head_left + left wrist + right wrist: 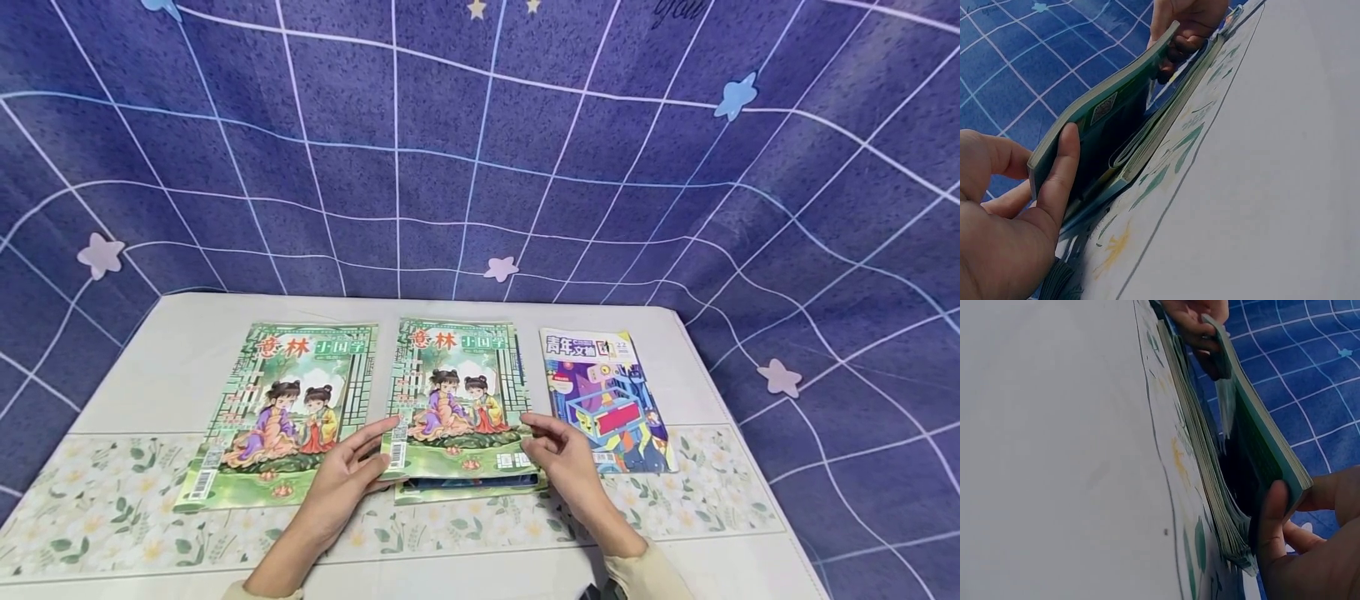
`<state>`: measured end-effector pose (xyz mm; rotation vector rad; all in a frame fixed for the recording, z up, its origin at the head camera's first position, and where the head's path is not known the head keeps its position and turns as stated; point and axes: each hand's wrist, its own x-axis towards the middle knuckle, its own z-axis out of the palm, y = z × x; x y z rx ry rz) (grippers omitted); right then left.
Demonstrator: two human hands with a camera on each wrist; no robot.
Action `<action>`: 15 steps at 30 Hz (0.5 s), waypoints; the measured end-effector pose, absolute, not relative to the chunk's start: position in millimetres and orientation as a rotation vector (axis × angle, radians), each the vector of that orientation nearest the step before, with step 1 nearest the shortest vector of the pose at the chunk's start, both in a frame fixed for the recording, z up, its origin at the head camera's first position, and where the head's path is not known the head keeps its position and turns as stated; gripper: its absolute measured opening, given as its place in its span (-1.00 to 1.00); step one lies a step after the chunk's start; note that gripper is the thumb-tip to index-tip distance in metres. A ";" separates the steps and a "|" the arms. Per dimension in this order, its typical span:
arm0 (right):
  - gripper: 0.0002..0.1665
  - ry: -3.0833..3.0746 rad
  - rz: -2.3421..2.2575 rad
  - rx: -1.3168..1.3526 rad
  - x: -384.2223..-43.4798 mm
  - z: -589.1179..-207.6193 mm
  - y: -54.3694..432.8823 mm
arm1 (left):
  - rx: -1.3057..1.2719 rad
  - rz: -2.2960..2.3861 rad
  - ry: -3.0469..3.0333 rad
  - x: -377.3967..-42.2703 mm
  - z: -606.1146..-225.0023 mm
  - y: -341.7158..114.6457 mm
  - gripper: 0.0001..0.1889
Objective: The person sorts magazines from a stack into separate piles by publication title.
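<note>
We are seeing a deep-blue grid-patterned fabric backdrop [337, 167] hanging behind a white table [165, 383], where a floral band [97, 517] is running crosswise. On the cloth, we are noticing a light-blue star [737, 97], a pinkish star [501, 268] near the table's far edge, and cursive lettering [680, 10] up top.
</note>
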<state>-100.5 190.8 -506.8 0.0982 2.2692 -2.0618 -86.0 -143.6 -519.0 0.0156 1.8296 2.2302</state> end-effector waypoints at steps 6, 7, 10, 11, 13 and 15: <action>-0.50 2.213 -2.043 0.089 -101.8 -507.4 192.5 | 0.008 2.227 1.836 -85.7 -518.2 -142.9 -0.41; -0.49 2.198 -2.047 0.084 -102.2 -507.1 192.5 | 0.005 2.225 1.843 -85.6 -517.8 -142.8 -0.41; -0.48 2.167 -2.053 0.078 -102.7 -506.7 192.9 | -0.012 2.206 1.876 -85.8 -516.4 -142.5 -0.42; -0.48 2.168 -2.049 0.073 -102.6 -506.6 193.2 | -0.018 2.199 1.886 -85.8 -515.9 -142.4 -0.42; -0.46 2.177 -2.042 0.057 -102.3 -507.1 193.7 | -0.031 2.190 1.902 -85.8 -514.7 -142.3 -0.43; -0.45 2.196 -2.031 0.037 -101.9 -507.4 194.0 | -0.036 2.183 1.914 -85.5 -513.8 -142.4 -0.43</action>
